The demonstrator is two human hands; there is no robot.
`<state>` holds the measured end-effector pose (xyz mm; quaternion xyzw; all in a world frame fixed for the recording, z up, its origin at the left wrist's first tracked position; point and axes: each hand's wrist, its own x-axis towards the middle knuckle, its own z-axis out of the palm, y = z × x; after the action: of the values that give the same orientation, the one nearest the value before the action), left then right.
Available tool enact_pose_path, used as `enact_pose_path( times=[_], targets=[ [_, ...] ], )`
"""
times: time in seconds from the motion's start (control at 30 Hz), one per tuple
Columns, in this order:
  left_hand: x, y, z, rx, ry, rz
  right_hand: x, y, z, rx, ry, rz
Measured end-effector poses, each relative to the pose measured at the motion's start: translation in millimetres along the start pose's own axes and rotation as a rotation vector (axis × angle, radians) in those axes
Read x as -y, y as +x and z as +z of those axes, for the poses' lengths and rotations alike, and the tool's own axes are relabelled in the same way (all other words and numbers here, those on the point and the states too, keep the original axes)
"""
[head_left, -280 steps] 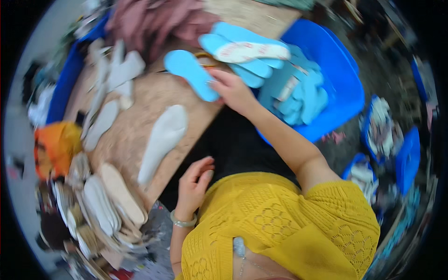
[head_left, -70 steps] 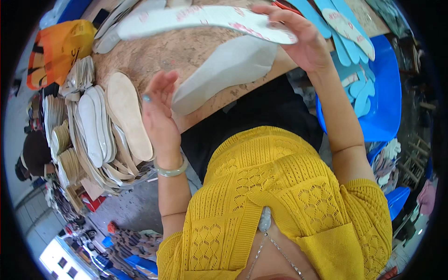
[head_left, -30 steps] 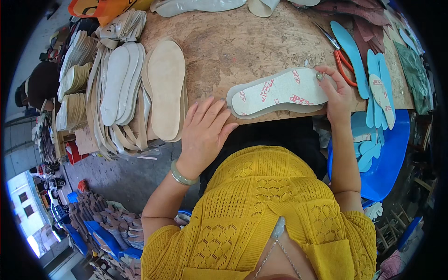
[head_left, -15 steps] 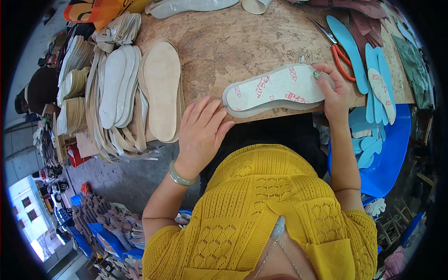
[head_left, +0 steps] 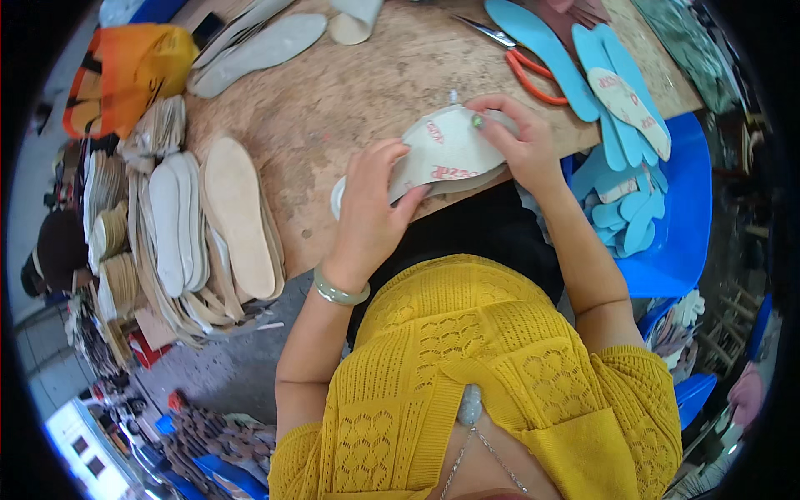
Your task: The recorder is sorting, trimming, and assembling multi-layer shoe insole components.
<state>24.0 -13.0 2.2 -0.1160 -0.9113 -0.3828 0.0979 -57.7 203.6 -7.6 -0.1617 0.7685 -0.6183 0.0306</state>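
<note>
A white insole with red print [head_left: 446, 152] lies over a greyish insole at the front edge of the wooden table [head_left: 333, 100]. My left hand [head_left: 372, 204] grips the stack near its left end, fingers on top and thumb at the near edge. My right hand [head_left: 518, 146] holds the right end, its thumb on the white surface and fingers over the far edge. Part of the insoles is hidden under both hands; a pale tip sticks out left of my left hand.
Beige insoles [head_left: 240, 218] and white insoles [head_left: 173, 225] lie stacked at the left, near an orange bag [head_left: 158, 71]. Red-handled scissors [head_left: 533, 77] and blue insoles [head_left: 542, 52] are at the back right. A blue bin [head_left: 687, 208] with blue pieces stands beside the table.
My left hand has moved from beside the insole's left end onto it and gripped it. My right hand still holds the right end. The view has turned, shifting the scene.
</note>
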Motion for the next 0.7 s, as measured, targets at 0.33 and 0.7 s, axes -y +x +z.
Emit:
enact_pose_path(
  times=[0.33,0.7],
  targets=[
    [10,-6,12,-0.022,-0.221,-0.120,-14,1,-20,0.043,-0.266,-0.188],
    [-7,3,7,0.092,0.325,0.161,-15,-2,-14,0.005,-0.415,-0.216]
  ],
)
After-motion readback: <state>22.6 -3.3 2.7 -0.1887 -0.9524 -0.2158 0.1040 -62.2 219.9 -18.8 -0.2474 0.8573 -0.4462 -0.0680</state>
